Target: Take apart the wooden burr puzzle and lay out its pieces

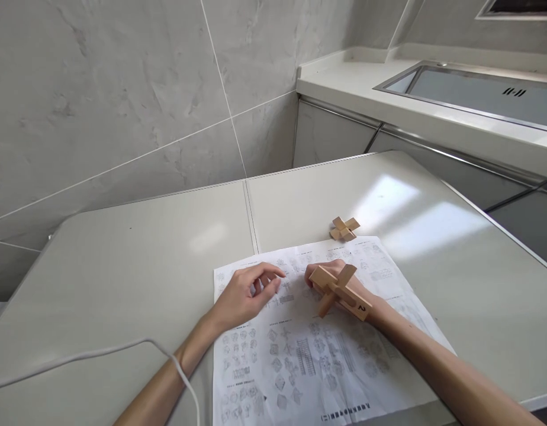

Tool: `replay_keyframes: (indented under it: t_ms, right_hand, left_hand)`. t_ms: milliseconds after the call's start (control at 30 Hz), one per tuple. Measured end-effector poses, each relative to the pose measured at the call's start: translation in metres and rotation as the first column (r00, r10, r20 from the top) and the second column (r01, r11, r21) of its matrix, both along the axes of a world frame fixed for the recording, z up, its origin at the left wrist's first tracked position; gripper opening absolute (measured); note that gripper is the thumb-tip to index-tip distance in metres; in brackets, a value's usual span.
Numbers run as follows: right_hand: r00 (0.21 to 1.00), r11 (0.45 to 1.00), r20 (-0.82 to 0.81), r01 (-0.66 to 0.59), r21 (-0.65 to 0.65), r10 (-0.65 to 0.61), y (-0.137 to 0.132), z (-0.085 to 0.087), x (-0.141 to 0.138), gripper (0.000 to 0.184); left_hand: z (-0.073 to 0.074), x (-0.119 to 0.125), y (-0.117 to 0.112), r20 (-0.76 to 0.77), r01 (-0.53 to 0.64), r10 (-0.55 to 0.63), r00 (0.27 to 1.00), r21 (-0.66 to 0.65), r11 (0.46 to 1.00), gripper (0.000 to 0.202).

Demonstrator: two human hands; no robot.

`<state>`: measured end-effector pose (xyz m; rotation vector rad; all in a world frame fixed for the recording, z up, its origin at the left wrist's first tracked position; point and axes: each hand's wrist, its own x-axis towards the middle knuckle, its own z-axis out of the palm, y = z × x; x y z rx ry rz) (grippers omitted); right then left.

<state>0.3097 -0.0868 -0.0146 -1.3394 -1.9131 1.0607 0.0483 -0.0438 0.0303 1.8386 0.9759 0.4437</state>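
Observation:
My right hand [361,289] grips a wooden interlocking puzzle [333,283] made of crossed light-coloured bars. One bar carries a black number 2 near its end. The puzzle hides most of the right fingers. To its left, my left hand [247,296] hovers or rests over the printed sheet [295,331], holding nothing, with thumb and loosely bent fingers apart. Small line drawings of puzzle assemblies cover the creased white sheet. Just beyond its far edge sits a second, smaller-looking wooden cross-shaped puzzle [343,229] on the table.
The glossy white table [158,266] has a seam [251,213] across it and bright reflections at right. A white cable [100,354] crosses the left forearm. Behind stands a grey tiled wall [122,89]. A counter [335,89] with a sink [469,89] is at the back right.

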Motion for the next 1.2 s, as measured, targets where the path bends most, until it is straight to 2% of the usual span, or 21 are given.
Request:
replay_keyframes:
  t_ms: [100, 267, 467, 600, 800, 1033, 1133, 1200]
  right_hand:
    - [0.998, 0.999, 0.057, 0.011, 0.040, -0.013, -0.002, -0.002, -0.004, 0.026]
    - [0.990, 0.991, 0.128, 0.042, 0.129, -0.058, -0.003, -0.004, -0.008, 0.030]
    - [0.975, 0.974, 0.194, 0.060, 0.216, -0.103, -0.005, -0.006, -0.009, 0.031]
    - [0.961, 0.959, 0.225, 0.099, 0.265, -0.161, -0.005, -0.007, -0.010, 0.031]
    - [0.945, 0.943, 0.252, 0.127, 0.307, -0.209, -0.008, -0.008, -0.015, 0.029]
    - [0.947, 0.942, 0.225, 0.155, 0.296, -0.227, -0.011, -0.006, -0.020, 0.025]
    - [0.956, 0.948, 0.183, 0.174, 0.267, -0.227, -0.011, -0.007, -0.019, 0.016]
    - [0.963, 0.953, 0.149, 0.184, 0.240, -0.223, -0.012, -0.007, -0.019, 0.011]
  left_hand:
    - [0.001, 0.009, -0.010, 0.074, 0.087, -0.077, 0.994, -0.135, 0.987, 0.024]
    - [-0.009, 0.013, -0.018, 0.192, 0.175, -0.112, 0.975, -0.353, 0.919, 0.032]
    - [-0.019, 0.013, -0.021, 0.353, 0.267, -0.102, 0.930, -0.461, 0.846, 0.037]
    - [-0.016, 0.014, -0.022, 0.275, 0.235, -0.117, 0.954, -0.449, 0.862, 0.037]
    - [-0.011, 0.020, -0.026, 0.122, 0.202, -0.171, 0.978, -0.325, 0.924, 0.032]
    - [-0.014, 0.022, -0.028, 0.078, 0.210, -0.197, 0.977, -0.239, 0.948, 0.030]
    - [-0.013, 0.022, -0.028, 0.091, 0.240, -0.228, 0.969, -0.162, 0.957, 0.033]
    - [-0.014, 0.023, -0.029, 0.087, 0.245, -0.233, 0.969, -0.159, 0.956, 0.037]
